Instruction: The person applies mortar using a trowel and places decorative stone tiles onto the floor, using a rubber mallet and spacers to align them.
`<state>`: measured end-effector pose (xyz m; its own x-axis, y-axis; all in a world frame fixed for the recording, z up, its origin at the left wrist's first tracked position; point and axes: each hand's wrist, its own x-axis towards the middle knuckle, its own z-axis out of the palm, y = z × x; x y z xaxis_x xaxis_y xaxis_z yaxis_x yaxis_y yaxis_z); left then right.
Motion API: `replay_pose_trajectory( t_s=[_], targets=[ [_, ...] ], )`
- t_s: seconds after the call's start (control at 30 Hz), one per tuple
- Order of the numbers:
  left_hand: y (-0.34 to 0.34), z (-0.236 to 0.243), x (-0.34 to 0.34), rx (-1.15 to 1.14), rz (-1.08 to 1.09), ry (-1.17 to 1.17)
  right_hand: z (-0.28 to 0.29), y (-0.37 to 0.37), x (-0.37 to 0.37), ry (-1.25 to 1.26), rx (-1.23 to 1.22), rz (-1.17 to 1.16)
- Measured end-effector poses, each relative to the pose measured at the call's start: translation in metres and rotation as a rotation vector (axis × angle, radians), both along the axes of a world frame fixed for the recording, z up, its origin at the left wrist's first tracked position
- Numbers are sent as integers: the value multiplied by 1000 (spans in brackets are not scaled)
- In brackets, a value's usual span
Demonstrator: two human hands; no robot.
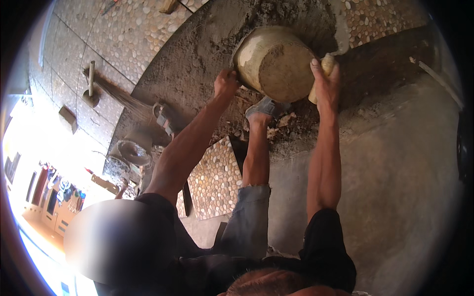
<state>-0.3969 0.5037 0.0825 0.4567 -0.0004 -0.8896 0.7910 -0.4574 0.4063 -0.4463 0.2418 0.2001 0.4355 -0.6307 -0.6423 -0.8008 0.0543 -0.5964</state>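
Observation:
A mortar-smeared bucket (285, 69) is tipped over above the rough grey mortar bed, its round bottom turned toward me. My left hand (226, 84) is closed on the bucket's left edge. On the other side, my right hand (326, 81) is wrapped round a pale yellow, handle-like piece (328, 63), with the thumb side against the bucket; the rest of that piece is hidden. The bucket's mouth faces away, so what is inside does not show. Wet-looking mortar (202, 61) spreads beyond and to the left of it.
My foot in a grey sandal (266, 107) stands just below the bucket. A loose pebble-pattern tile (216, 180) lies between my left arm and leg. Laid pebble tiles (131, 32) border the mortar. A broom (123, 98), a short-handled tool (91, 84) and a block (67, 120) lie left.

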Motion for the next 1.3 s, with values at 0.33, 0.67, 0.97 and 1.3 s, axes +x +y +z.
replay_pose_trajectory(
  t_s=[0.33, 0.67, 0.97, 1.3],
  targets=[
    [61, 99, -14, -158, 140, -90, 115, 55, 12, -271, 97, 3],
    [250, 21, -100, -58, 504, 180, 25, 229, 18, -301, 192, 318],
    [221, 87, -75, 223, 146, -212, 6, 241, 6, -133, 247, 221],
    [195, 144, 12, 101, -704, -637, -17, 207, 81, -68, -2, 367]
  ],
)
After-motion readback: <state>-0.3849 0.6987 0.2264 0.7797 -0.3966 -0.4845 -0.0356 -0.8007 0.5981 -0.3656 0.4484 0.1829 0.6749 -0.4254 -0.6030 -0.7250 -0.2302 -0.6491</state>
